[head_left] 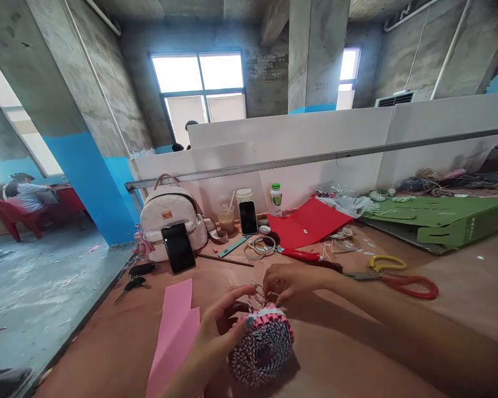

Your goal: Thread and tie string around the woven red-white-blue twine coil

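My left hand [219, 331] grips a round woven paper-folded piece [262, 348] in pink, black and white, holding it from the left side. My right hand [292, 282] reaches over its top, and the fingertips pinch twisted thin wire strands [257, 296] rising from the piece. Sheets of pink paper [174, 331] lie just left of my left hand, partly hidden beneath it. Red-handled scissors [410, 286] lie open beyond my right forearm. The underside of the woven piece is out of sight.
The brown-covered table [357, 309] holds a white backpack [172, 218], phones, a drink cup [226, 218], a red folder [307, 224], yellow-handled scissors [385, 263], keys [135, 282] and a green board [435, 221]. Its left edge drops to the floor. A seated person [27, 193] is far left.
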Demonstrator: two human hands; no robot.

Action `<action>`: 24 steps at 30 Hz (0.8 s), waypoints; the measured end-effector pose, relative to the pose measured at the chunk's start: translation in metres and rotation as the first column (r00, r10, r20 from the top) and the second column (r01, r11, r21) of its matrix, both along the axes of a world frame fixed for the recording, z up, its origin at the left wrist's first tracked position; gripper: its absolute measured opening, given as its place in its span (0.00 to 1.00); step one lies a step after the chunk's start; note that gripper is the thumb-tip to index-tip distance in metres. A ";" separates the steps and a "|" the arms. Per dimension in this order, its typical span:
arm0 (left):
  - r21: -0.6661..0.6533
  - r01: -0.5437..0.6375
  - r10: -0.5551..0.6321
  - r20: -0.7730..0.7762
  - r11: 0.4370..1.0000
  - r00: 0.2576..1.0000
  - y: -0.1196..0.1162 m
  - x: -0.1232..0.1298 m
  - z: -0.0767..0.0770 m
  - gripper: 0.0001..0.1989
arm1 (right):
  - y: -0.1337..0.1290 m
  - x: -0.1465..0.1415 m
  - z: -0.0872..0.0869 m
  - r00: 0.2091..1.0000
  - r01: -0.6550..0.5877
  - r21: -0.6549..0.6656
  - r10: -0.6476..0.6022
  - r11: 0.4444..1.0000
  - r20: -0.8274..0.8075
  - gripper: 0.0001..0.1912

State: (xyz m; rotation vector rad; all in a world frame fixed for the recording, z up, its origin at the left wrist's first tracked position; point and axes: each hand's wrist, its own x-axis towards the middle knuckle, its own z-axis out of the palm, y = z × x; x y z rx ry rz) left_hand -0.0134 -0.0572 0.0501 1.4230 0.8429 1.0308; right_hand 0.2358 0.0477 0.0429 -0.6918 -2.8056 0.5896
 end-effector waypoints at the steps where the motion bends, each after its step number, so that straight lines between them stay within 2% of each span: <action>1: -0.001 0.001 -0.001 0.006 1.000 1.000 0.000 0.000 0.000 0.24 | 0.000 -0.001 -0.003 1.000 -0.007 -0.035 0.008 0.999 0.004 0.13; 5: 0.002 -0.015 0.015 0.008 1.000 1.000 0.001 0.001 -0.001 0.23 | 0.003 0.003 -0.010 0.992 0.115 -0.094 -0.119 0.989 -0.037 0.07; 9: -0.008 -0.025 0.025 0.003 1.000 1.000 -0.002 0.001 0.000 0.22 | 0.009 0.016 0.003 0.934 0.247 -0.169 -0.281 0.954 -0.220 0.04; 12: -0.007 -0.041 0.041 0.008 0.999 0.999 -0.002 0.002 0.001 0.23 | 0.009 0.014 0.012 0.861 0.255 -0.266 -0.343 0.930 -0.375 0.06; 15: -0.008 -0.034 0.034 0.026 0.999 0.999 -0.001 0.002 0.003 0.24 | 0.002 0.001 0.014 0.836 0.164 -0.342 -0.314 0.925 -0.450 0.10; 19: -0.022 -0.007 0.008 0.037 1.000 0.999 0.000 0.002 0.004 0.24 | -0.012 -0.020 0.012 0.873 0.053 -0.359 -0.218 0.932 -0.436 0.11; 21: -0.021 0.002 -0.001 0.039 1.000 0.999 0.000 0.002 0.004 0.23 | -0.015 -0.027 0.013 0.887 0.061 -0.331 -0.203 0.942 -0.415 0.08; 24: -0.021 -0.008 0.009 0.034 1.000 0.999 -0.001 0.001 0.004 0.23 | -0.012 -0.028 0.016 0.878 0.146 -0.259 -0.245 0.955 -0.412 0.06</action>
